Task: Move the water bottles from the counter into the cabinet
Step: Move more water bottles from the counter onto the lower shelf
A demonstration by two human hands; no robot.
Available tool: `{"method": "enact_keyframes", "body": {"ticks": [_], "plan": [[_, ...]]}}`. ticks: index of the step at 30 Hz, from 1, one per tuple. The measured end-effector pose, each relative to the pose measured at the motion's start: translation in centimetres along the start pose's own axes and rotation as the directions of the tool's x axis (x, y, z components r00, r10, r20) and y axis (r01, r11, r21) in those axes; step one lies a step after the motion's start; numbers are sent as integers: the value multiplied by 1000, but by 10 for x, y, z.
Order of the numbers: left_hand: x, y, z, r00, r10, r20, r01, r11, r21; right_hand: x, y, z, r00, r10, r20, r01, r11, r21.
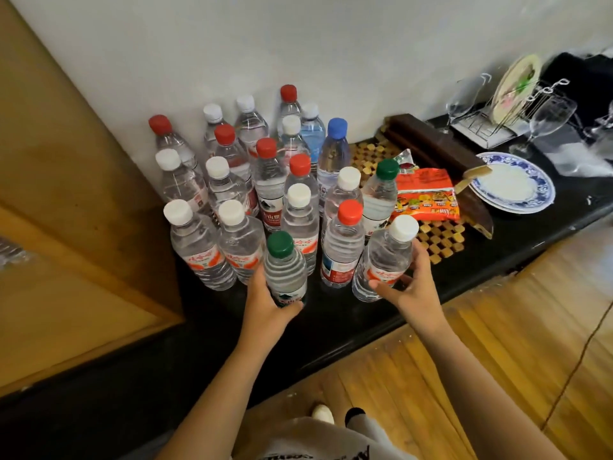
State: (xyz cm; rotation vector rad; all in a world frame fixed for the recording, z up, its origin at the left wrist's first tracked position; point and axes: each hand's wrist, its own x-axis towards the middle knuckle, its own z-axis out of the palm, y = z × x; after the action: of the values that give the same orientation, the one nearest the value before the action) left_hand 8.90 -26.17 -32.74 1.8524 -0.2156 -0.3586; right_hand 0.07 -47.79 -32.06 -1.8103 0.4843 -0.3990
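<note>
On black counter (pixel 335 313), among crowded bottles: left hand (pixel 265 302) wrapped round green-capped bottle (pixel 285 270), right hand (pixel 409 287) curled round white-capped bottle (pixel 386 260), both upright.

We have a single view, taken from a wide-angle camera worn on the person's head. It looks forward and steeply down from above the black counter (pixel 331 313), facing the white wall (pixel 298 44) behind it. We stand close: both forearms enter from the bottom edge, and the person's feet show on the wooden floor (pixel 497 327) directly below the lens. The frame is rolled, so the counter edge runs diagonally from lower left to upper right. Wide-angle distortion bends the straight lines near the margins. No second view overlaps this one.
</note>
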Motion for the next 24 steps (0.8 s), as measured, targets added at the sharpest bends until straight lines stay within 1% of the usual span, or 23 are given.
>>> {"method": "enact_keyframes", "body": {"ticks": [5,8,11,14,19,24], "plan": [[3,0,7,999,-19,-39,17,999,-31,9,0,-3,997,-38,69,35,998,49],[2,3,11,997,6,-82,-11,999,-50,13,5,-4,995,-39,93,34,998,54],[2,3,13,991,28,-129,-37,997,-73,15,9,-3,996,-21,83,17,999,48],[-2,4,13,989,38,-146,-51,995,-85,16,11,-3,998,8,64,-10,999,36],[-23,-5,-6,983,-5,-181,-12,996,-90,8,4,1,996,23,87,-26,999,28],[-61,-20,-46,967,-80,-240,29,978,-207,-19,-21,13,992,30,121,-37,998,53]]}}
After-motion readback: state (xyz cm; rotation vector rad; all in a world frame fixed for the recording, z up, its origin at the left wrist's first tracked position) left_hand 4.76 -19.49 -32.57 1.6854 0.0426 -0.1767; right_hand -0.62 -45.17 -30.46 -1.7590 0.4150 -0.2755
